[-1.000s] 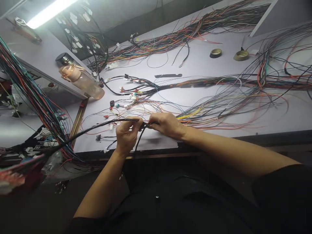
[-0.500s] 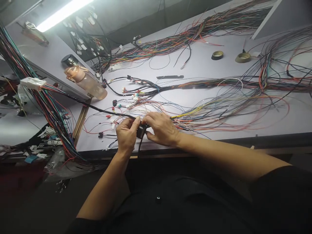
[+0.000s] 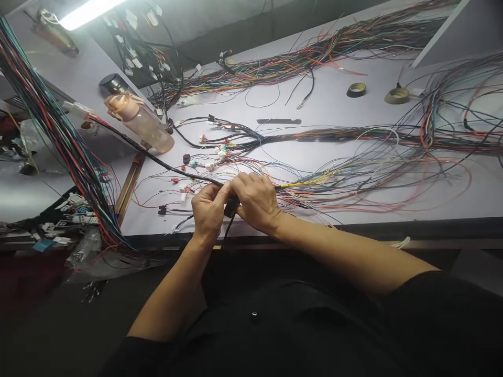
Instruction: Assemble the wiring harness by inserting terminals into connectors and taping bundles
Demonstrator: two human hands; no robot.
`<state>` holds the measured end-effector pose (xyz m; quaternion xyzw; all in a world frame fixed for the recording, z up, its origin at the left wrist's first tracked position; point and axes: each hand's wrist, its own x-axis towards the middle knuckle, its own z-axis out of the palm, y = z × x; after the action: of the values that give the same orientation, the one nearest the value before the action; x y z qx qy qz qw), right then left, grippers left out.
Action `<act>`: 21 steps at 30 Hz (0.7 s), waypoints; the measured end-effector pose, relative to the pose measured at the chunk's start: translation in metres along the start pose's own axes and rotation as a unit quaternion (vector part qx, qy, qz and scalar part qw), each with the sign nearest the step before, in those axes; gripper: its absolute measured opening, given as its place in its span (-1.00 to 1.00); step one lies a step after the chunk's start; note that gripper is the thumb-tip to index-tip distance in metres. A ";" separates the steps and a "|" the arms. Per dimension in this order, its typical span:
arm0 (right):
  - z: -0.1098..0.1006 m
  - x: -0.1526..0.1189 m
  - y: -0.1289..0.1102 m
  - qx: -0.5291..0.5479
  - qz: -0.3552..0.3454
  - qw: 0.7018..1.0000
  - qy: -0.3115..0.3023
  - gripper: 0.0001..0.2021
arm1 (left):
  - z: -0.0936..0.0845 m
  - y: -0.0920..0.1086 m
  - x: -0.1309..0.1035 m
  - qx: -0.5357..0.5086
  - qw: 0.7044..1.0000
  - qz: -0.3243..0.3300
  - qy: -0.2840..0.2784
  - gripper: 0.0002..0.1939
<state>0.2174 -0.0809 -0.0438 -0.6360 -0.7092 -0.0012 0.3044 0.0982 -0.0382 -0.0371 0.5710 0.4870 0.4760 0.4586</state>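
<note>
My left hand (image 3: 208, 211) is closed, its thumb and fingers pinching a black-wrapped wire harness (image 3: 168, 167). That harness runs up and left to a white connector (image 3: 78, 111), raised off the table. My right hand (image 3: 257, 203) touches the left fingertips, its own fingers curled down over the same harness. Between the palms sits a dark blocky piece (image 3: 231, 207), partly hidden, so its kind is unclear. A thin black strand (image 3: 228, 230) hangs from there over the table's front edge. Loose coloured wires (image 3: 310, 183) spread out to the right of my hands.
A taped harness (image 3: 283, 138) with several connectors lies beyond my hands. Farther back are a flat dark blade-like strip (image 3: 279, 121), two tape rolls (image 3: 357, 89) and a long wire bundle (image 3: 251, 78). A water bottle (image 3: 143, 125) and a hanging wire bundle (image 3: 58, 136) are at left.
The white connector end of the harness has swung up and to the right. My right hand has closed in against my left, its fingers now lower over the harness. The view has shifted slightly.
</note>
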 end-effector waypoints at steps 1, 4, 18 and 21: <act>0.003 -0.002 0.000 0.003 -0.003 1.000 0.016 -0.93 | -0.001 -0.001 0.000 0.000 1.000 0.007 0.002 -0.76; 0.008 -0.011 0.005 0.059 -0.017 0.996 0.066 -0.85 | -0.004 -0.005 -0.001 -0.008 1.000 0.012 0.002 -0.76; -0.010 -0.007 0.037 0.314 0.189 0.929 -0.043 -0.75 | -0.009 -0.020 -0.009 -0.046 0.997 0.021 -0.056 -0.77; -0.007 -0.009 0.035 0.314 0.185 0.930 -0.049 -0.73 | -0.011 -0.025 -0.011 -0.036 0.995 -0.012 -0.090 -0.75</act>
<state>0.2526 -0.0848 -0.0552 -0.6270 -0.5576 0.3088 0.4478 0.0834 -0.0456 -0.0609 0.5887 0.4333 0.4344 0.5263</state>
